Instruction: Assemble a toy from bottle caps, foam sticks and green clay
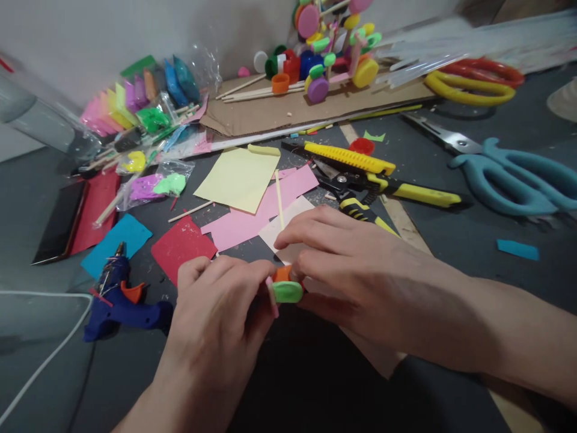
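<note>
A small piece with a green oval face point(288, 292), an orange part point(283, 274) behind it and a pink disc point(272, 297) on its left side is held between both hands. My left hand point(225, 300) pinches it from the left, at the pink disc. From the right, the fingers of my right hand point(333, 258) close on the orange and green parts; its fingertips are partly hidden. Beneath and beyond the hands lie a pale yellow sheet point(243, 177), pink paper point(238, 228) and a red square point(184, 246).
A blue glue gun point(119, 300) lies at left near a phone point(61, 219). Behind are cardboard point(252, 114) with colourful clay and cap pieces, and clay packets point(119, 102). Yellow-black cutters point(356, 180) and teal scissors point(509, 174) lie to the right.
</note>
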Demonstrator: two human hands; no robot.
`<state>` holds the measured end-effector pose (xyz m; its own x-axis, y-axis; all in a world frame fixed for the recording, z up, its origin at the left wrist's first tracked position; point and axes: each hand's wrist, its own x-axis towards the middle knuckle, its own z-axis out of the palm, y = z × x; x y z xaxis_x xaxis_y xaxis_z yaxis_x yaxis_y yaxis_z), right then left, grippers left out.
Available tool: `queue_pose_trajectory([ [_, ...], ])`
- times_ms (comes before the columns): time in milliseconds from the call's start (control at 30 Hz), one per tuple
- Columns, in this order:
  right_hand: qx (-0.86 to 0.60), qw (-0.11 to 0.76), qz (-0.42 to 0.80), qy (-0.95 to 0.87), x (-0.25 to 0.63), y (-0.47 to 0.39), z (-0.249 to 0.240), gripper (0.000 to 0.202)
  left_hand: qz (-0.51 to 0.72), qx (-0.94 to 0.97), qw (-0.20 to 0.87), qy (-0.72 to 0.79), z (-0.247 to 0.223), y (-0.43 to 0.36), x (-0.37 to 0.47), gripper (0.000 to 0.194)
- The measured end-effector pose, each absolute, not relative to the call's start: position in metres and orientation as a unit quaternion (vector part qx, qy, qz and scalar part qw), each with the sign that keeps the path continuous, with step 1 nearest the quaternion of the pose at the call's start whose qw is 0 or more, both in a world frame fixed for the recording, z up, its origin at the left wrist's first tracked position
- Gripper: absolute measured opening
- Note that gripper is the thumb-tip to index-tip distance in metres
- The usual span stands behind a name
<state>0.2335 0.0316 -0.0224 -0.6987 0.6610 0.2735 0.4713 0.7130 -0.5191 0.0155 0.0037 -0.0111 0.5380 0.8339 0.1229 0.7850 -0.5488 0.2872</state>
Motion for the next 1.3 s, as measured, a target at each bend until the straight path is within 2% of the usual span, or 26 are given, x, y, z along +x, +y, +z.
queue_pose_trajectory([
  [233, -0.328, 0.227, 0.221, -0.89, 0.233, 0.032, -0.021, 0.013, 0.126, 0.872, 0.093, 0.465, -0.012, 0.004, 0.014, 0.016],
  [500, -0.323, 0.229, 0.227, -0.89, 0.23, 0.03, -0.022, 0.004, 0.135, 0.869, 0.11, 0.464, -0.012, 0.003, 0.014, 0.017],
  [900, -0.324, 0.257, 0.259, -0.873, 0.224, 0.024, -0.023, 0.009, 0.144, 0.868, 0.097, 0.464, -0.009, 0.003, 0.018, 0.031],
  [1067, -0.335, 0.262, 0.264, -0.865, 0.22, 0.023, -0.024, 0.008, 0.169, 0.861, 0.102, 0.469, -0.011, 0.003, 0.02, 0.024],
  [1300, -0.34, 0.274, 0.278, -0.855, 0.219, 0.021, -0.025, 0.009, 0.174, 0.86, 0.1, 0.469, -0.011, 0.004, 0.02, 0.025],
])
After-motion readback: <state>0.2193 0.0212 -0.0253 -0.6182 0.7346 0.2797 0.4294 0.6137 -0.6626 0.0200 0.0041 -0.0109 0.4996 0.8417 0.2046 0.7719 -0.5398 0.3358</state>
